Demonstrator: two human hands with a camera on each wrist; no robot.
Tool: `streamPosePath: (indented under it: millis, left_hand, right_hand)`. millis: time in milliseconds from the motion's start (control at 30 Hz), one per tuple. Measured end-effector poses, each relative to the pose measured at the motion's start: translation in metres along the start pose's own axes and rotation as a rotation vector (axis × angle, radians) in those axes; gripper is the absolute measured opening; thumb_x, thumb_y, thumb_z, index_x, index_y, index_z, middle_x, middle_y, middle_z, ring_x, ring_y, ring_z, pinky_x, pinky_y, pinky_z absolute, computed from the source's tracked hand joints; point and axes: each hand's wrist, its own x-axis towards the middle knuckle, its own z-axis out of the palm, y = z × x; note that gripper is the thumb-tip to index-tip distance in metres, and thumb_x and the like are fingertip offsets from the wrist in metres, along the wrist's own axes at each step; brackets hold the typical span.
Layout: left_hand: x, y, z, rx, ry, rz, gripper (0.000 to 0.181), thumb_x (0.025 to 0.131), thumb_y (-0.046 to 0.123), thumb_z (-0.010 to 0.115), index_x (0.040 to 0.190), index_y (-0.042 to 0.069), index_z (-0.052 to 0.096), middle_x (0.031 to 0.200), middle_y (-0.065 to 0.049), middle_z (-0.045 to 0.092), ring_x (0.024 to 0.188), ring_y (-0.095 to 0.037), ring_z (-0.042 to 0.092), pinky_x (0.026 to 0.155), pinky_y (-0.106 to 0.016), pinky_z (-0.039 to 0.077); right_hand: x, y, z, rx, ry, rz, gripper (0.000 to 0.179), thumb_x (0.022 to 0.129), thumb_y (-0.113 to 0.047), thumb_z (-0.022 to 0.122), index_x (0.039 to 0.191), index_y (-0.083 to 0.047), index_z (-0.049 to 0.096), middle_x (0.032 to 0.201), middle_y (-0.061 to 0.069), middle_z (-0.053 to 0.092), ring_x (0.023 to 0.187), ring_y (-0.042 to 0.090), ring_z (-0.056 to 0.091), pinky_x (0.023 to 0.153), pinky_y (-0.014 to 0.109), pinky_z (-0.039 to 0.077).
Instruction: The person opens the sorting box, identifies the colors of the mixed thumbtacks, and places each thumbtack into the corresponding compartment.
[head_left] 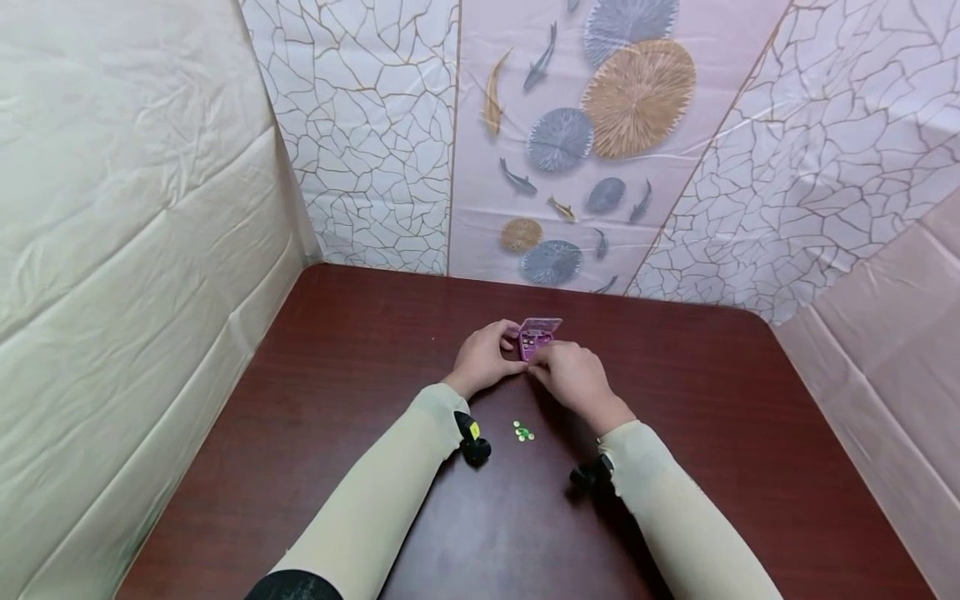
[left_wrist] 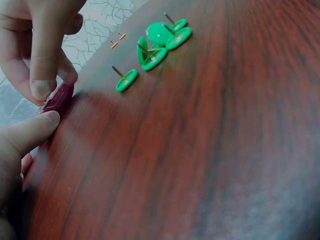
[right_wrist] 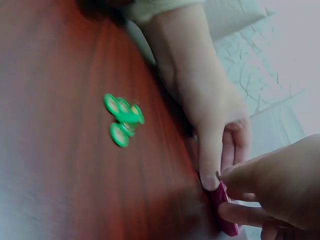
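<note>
A small pink-purple compartment case (head_left: 527,353) stands on the table with its clear lid raised, small pieces in its compartments. My left hand (head_left: 482,360) holds the case from the left, thumb against the near edge and fingers by the far left side. The right hand (head_left: 576,375) is at its near right part, covering some of it. Between the right thumb and finger a thin pin (right_wrist: 218,175) of a thumbtack shows; its head is hidden. Nearer my body lies a loose group of green thumbtacks (left_wrist: 152,59), some with points up.
The dark reddish-brown wooden table (head_left: 360,333) runs back to a patterned cloth wall (head_left: 375,150), with cloth on both sides. In the left wrist view two tiny copper-coloured tacks (left_wrist: 114,44) appear beyond the green ones. A black wrist camera (head_left: 476,450) sits on the left sleeve.
</note>
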Motion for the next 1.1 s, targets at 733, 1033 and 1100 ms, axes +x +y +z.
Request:
streamPosePath:
  millis: [733,1033,1100]
  left_hand:
    - [0.003,-0.003,0.003,0.002,0.034,0.035,0.07,0.083,0.043,0.099,0.14,0.02,0.066,0.134,0.008,0.073,0.104,-0.004,0.07,0.095,-0.031,0.055]
    - [0.002,-0.001,0.002,-0.008,0.025,0.01,0.071,0.084,0.042,0.099,0.142,0.019,0.065,0.134,0.006,0.072,0.106,-0.006,0.07,0.097,-0.031,0.056]
    - [0.001,-0.001,0.002,-0.006,0.021,0.007,0.071,0.084,0.042,0.099,0.142,0.019,0.065,0.135,0.006,0.072,0.106,-0.006,0.07,0.097,-0.031,0.055]
  right_hand:
    - [0.039,0.015,0.005,0.006,0.045,0.284,0.012,0.104,-0.026,0.079,0.107,-0.018,0.087,0.106,0.012,0.082,0.088,0.04,0.076,0.072,0.059,0.061]
    - [0.046,0.012,0.005,-0.037,0.003,0.239,0.01,0.103,-0.021,0.079,0.108,-0.018,0.088,0.105,0.014,0.082,0.089,0.04,0.076,0.074,0.06,0.062]
    - [0.045,0.013,0.006,-0.038,0.005,0.233,0.01,0.103,-0.021,0.079,0.108,-0.018,0.088,0.106,0.014,0.082,0.09,0.041,0.077,0.074,0.06,0.062]
